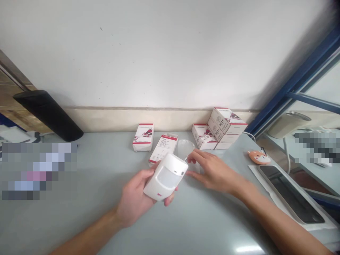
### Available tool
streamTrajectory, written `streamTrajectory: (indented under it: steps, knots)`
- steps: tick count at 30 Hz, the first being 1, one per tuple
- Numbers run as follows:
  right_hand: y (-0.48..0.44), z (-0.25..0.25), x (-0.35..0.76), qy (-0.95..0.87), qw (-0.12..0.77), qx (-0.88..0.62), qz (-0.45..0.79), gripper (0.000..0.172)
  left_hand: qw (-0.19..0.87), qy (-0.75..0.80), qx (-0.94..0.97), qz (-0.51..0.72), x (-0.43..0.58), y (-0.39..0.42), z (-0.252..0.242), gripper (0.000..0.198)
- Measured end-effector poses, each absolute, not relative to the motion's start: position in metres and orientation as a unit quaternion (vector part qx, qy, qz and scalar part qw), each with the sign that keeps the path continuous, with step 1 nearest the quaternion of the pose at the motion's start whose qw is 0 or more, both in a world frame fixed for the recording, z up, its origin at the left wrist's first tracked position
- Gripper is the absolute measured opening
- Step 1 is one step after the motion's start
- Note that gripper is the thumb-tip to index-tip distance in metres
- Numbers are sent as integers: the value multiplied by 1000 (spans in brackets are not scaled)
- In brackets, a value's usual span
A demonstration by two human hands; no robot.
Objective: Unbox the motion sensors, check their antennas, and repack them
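My left hand (138,198) is wrapped round a white motion detector (167,177). Its curved sensor window faces up toward me, and a small red logo marks its lower end. At the detector's upper right corner, my right hand (209,171) has its thumb and fingers brought together around a thin, shiny piece (186,158), too small to make out. Just behind the detector lies a white and red box (164,147) with "DETECTOR" printed on it. A clear plastic piece (185,147) sits beside that box, partly hidden by my right hand.
Another small box (143,137) stands near the wall. Several similar boxes (225,127) are stacked to the right. A black object (49,113) leans at the left. On the right are an orange animal-faced item (259,157), a dark-screened tablet-like device (290,194) and a blue frame (297,78).
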State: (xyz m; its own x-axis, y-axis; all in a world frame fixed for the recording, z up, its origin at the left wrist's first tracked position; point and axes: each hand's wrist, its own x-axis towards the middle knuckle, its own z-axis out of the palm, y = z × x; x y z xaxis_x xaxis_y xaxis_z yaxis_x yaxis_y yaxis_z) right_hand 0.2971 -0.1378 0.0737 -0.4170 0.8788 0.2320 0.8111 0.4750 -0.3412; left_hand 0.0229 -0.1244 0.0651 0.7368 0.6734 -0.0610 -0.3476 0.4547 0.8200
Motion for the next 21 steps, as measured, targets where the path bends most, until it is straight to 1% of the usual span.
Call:
streamTrajectory:
  steps: [1, 2, 5, 8, 12, 15, 18, 21]
  knots:
    - [-137, 72, 295, -830, 202, -515, 73, 14, 829, 188, 437, 293, 23, -125, 63, 45]
    - [-137, 70, 294, -819, 216, -528, 61, 11, 828, 185, 450, 278, 23, -126, 61, 45]
    - [-136, 67, 289, -778, 271, -564, 59, 16, 829, 186, 477, 227, 24, -129, 54, 46]
    - [-135, 68, 286, -748, 323, -569, 111, 16, 826, 201, 492, 190, 25, -133, 51, 46]
    - [-136, 72, 283, -700, 393, -559, 207, 20, 816, 233, 486, 211, 26, -135, 55, 46]
    - [-140, 74, 277, -671, 429, -545, 262, 21, 801, 261, 483, 238, 27, -134, 57, 49]
    - [-147, 74, 269, -670, 452, -521, 276, 20, 777, 295, 502, 239, 26, -135, 54, 55]
    - [-155, 73, 262, -680, 472, -503, 248, 16, 748, 337, 524, 228, 23, -140, 52, 60]
